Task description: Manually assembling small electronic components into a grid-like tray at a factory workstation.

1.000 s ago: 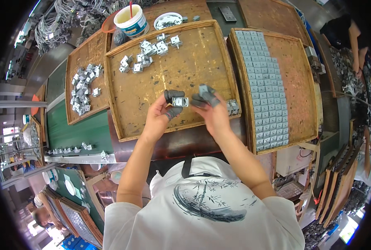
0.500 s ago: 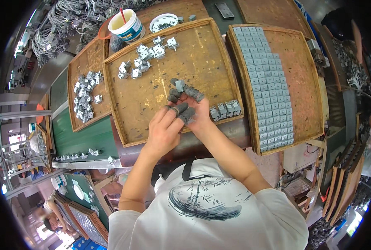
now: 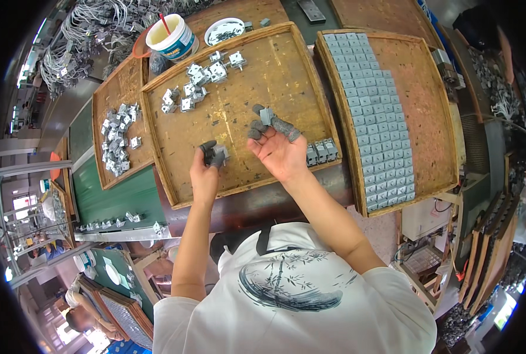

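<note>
Right hand (image 3: pixel 282 154), head view: palm turned up near the centre of the frame, fingers drawn in and holding a small grey rectangular block (image 3: pixel 266 116) at the tips. Dark grey fabric-like finger covers (image 3: pixel 283 129) are worn on this hand. Left hand (image 3: pixel 205 174): left of centre, thumb and fingers narrowed on a small pale grey piece (image 3: pixel 223 154); that piece is blurred, and its exact form cannot be determined. The two hands are apart. Both held items are above the shallow brown wooden tray (image 3: pixel 275 65) at mid-frame.

Stock noted: a loose cluster of silver-grey boxy parts (image 3: pixel 217 72) in the upper left of that tray; a short row of grey block-shaped units (image 3: pixel 322 152) in its lower right corner, just beside the right wrist; close-set rows of grey square-faced units (image 3: pixel 375 118) in a second wooden tray (image 3: pixel 428 118) at the right of the frame.

Assessment: the step in hand is judged to be piece-by-piece handling, one item per hand, neither set down. The next move calls for a steady pinch on the left-hand piece, firm control of the block at the right fingertips, and clearance from the short row at lower right.
</note>
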The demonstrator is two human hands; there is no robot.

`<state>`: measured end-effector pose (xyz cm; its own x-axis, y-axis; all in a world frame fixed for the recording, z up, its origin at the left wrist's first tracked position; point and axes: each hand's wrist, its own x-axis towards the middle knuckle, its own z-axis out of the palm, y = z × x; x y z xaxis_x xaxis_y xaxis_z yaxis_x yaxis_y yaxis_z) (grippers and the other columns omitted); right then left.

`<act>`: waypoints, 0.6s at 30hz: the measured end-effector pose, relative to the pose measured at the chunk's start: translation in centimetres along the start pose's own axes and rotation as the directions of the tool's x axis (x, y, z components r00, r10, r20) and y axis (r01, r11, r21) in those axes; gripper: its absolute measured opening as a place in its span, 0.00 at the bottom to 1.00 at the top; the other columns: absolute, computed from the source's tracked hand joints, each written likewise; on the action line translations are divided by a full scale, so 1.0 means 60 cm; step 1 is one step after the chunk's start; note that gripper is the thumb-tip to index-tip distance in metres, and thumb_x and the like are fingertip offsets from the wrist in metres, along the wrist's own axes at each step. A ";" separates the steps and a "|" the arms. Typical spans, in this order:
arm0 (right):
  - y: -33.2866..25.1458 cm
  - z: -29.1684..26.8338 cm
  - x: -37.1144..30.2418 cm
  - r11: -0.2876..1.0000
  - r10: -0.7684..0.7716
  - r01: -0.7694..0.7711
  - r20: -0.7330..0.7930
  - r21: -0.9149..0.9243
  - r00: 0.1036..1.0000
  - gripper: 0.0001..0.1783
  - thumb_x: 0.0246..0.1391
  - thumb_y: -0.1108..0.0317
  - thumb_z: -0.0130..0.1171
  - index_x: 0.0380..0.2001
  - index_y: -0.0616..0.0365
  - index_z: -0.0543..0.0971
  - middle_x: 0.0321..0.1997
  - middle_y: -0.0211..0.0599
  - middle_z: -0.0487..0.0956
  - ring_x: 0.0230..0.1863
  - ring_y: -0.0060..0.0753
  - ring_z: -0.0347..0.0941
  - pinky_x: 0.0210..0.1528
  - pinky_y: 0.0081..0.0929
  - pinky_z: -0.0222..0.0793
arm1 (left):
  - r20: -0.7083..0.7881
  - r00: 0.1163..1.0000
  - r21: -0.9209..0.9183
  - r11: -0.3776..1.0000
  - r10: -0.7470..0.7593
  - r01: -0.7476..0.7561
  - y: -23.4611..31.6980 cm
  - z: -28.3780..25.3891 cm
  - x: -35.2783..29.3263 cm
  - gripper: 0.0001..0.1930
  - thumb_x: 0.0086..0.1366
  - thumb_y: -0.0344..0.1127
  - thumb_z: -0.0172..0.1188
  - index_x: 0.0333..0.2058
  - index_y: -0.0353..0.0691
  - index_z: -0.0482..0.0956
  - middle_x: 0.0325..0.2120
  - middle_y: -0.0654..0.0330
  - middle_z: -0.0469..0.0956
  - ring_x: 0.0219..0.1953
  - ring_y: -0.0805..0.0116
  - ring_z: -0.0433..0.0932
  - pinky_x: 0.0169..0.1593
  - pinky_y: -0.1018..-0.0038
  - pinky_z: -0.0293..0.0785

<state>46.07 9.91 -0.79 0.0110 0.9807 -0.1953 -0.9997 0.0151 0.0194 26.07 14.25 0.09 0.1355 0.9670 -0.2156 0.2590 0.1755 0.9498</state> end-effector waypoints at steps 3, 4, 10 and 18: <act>-0.001 0.008 -0.007 1.000 -0.020 0.020 0.023 0.009 1.000 0.27 0.60 0.60 0.50 0.60 0.61 0.71 0.45 0.41 0.82 0.47 0.39 0.77 0.59 0.49 0.69 | -0.006 0.990 0.435 0.892 0.142 -0.125 -0.022 -0.005 0.002 0.22 0.61 0.21 0.57 0.55 0.38 0.73 0.39 0.55 0.75 0.40 0.64 0.75 0.45 0.72 0.72; -0.002 0.011 -0.011 0.999 -0.034 0.033 0.042 0.023 0.999 0.26 0.60 0.61 0.50 0.60 0.61 0.72 0.45 0.41 0.82 0.47 0.39 0.77 0.61 0.52 0.66 | -0.077 0.961 0.586 0.792 0.264 -0.171 -0.016 -0.001 -0.001 0.22 0.59 0.21 0.59 0.54 0.39 0.74 0.38 0.54 0.74 0.40 0.58 0.75 0.46 0.68 0.71; 0.001 0.030 -0.024 0.997 -0.082 0.082 0.119 0.006 0.990 0.27 0.58 0.61 0.52 0.58 0.63 0.72 0.45 0.41 0.82 0.49 0.40 0.77 0.69 0.61 0.56 | 0.035 0.794 0.568 0.641 0.607 -0.516 0.060 0.036 -0.056 0.20 0.51 0.20 0.64 0.45 0.38 0.79 0.38 0.52 0.73 0.44 0.48 0.73 0.48 0.63 0.71; 0.011 0.057 -0.034 0.924 -0.161 0.166 0.044 -0.345 0.986 0.28 0.62 0.60 0.48 0.62 0.63 0.68 0.43 0.42 0.81 0.48 0.43 0.78 0.62 0.46 0.68 | 0.223 0.900 0.300 0.852 0.375 -0.430 0.107 0.096 -0.096 0.14 0.54 0.25 0.69 0.42 0.37 0.83 0.31 0.56 0.72 0.34 0.59 0.74 0.39 0.68 0.72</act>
<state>45.49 8.57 2.98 0.1729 0.9730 -0.1528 -0.9294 0.1098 -0.3525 32.45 8.74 6.11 0.4322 0.8948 0.1119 0.4497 -0.3215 0.8334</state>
